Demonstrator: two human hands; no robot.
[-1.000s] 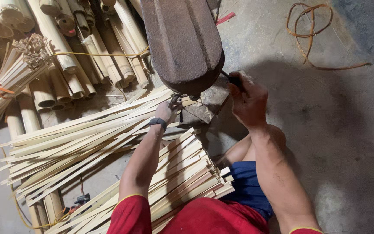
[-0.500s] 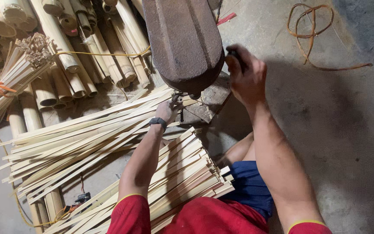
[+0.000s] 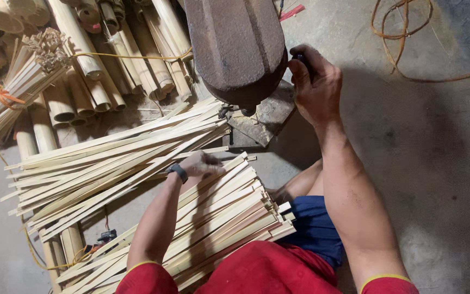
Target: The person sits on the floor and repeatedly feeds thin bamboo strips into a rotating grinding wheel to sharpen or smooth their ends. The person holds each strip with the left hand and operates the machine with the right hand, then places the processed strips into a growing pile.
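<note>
I logged the left hand (image 3: 201,163) closed on a bamboo strip (image 3: 137,158) just below the rusty machine (image 3: 237,49) — right hand (image 3: 314,81) gripped a dark handle (image 3: 300,57) beside it. Strips looked light, springy, splintery — best held mid-length.

A bamboo-splitting workshop is suggested, probably a rough one: split strips (image 3: 115,163) are piled on a concrete floor (image 3: 425,163) beside stacked bamboo poles (image 3: 82,81) and a rusty iron machine (image 3: 237,49).
</note>
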